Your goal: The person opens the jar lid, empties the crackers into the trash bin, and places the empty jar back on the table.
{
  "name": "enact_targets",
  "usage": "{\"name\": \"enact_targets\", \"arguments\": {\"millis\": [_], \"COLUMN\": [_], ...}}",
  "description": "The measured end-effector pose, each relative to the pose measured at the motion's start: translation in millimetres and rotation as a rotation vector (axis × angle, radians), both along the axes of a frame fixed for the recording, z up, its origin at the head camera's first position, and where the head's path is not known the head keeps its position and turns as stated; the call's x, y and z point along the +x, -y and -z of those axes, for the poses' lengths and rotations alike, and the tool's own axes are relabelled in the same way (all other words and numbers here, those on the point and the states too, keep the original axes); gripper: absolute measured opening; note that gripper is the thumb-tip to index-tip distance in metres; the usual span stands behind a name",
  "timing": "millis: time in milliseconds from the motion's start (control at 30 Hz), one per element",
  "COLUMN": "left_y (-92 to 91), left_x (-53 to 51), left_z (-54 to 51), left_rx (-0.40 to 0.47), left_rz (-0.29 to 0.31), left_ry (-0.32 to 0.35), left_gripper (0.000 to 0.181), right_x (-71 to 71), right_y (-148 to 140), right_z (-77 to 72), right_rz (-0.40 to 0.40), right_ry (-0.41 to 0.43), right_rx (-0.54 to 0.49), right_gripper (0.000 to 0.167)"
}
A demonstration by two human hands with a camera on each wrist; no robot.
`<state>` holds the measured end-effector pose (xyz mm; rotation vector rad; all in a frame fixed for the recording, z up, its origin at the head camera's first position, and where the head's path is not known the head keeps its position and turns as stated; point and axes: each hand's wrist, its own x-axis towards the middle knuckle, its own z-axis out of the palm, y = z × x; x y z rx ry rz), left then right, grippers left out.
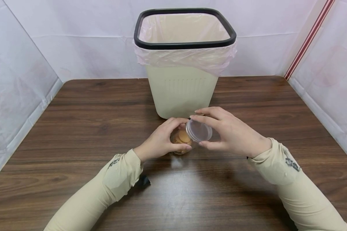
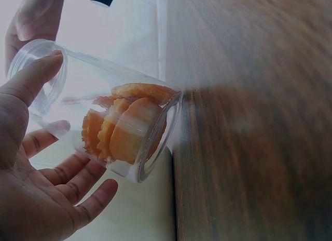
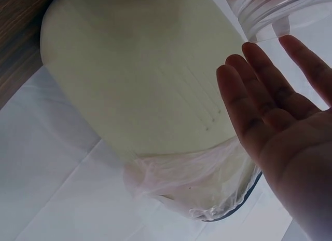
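Note:
A clear jar leans to one side low over the table, with several orange-brown wavy-edged chips or crackers gathered near its base. My left hand grips the jar around its upper part, thumb on one side and fingers on the other. At the jar's raised end sits a clear round lid, facing right; whether it is loose from the jar I cannot tell. My right hand spans the lid, thumb at its lower edge and forefinger at its upper edge. The other right fingers are extended.
Right behind the hands stands a cream waste bin with a black rim and a pink liner bag. The brown wood table is bounded by white sheeting. A small dark object shows by the left sleeve.

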<state>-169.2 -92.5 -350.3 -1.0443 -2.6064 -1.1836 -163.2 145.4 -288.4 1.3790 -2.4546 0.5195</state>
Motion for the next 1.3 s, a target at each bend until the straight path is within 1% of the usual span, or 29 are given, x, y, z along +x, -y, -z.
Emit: {"name": "enact_targets", "arguments": {"millis": [67, 133, 367, 500, 567, 700, 1000, 1133, 1300], "left_y": [0.1, 0.0, -0.5, -0.9, -0.9, -0.8, -0.7, -0.5, -0.8], "left_x": [0.3, 0.4, 0.4, 0.7, 0.8, 0.7, 0.3, 0.2, 0.3], "left_z": [-0.4, -0.2, 0.1, -0.3, -0.5, -0.2, -0.3, -0.2, -0.4], "left_rx": [-0.002, -0.003, -0.013, -0.016, -0.015, -0.015, -0.008, -0.008, -0.009], "left_rz": [-0.002, -0.003, -0.008, -0.013, -0.015, -0.015, -0.014, -0.012, -0.01], "left_ry": [0.003, 0.002, -0.016, -0.02, -0.02, -0.019, -0.005, -0.002, -0.004], "left_gripper": [0.064, 0.064, 0.065, 0.065, 0.065, 0.065, 0.064, 0.064, 0.063], "right_x": [1.2, 3.0, 10.6, 13.2, 14.5, 15.7, 16.4, 16.1, 16.3], "right_y": [1.5, 3.4, 8.4, 10.3, 11.1, 12.0, 12.3, 12.5, 12.7], "right_z": [-0.3, -0.7, -2.4, -2.5, -2.6, -2.3, -1.8, -1.1, -1.2], "right_rz": [0.012, 0.044, 0.248, 0.327, 0.352, 0.376, 0.377, 0.375, 0.375], "right_ry": [-0.017, -0.033, -0.052, -0.084, -0.097, -0.109, -0.115, -0.104, -0.071], "right_rx": [-0.011, -0.022, -0.019, 0.018, 0.034, 0.049, 0.055, 0.054, 0.057], "right_gripper": [0.062, 0.06, 0.057, 0.06, 0.061, 0.061, 0.06, 0.06, 0.059]}}
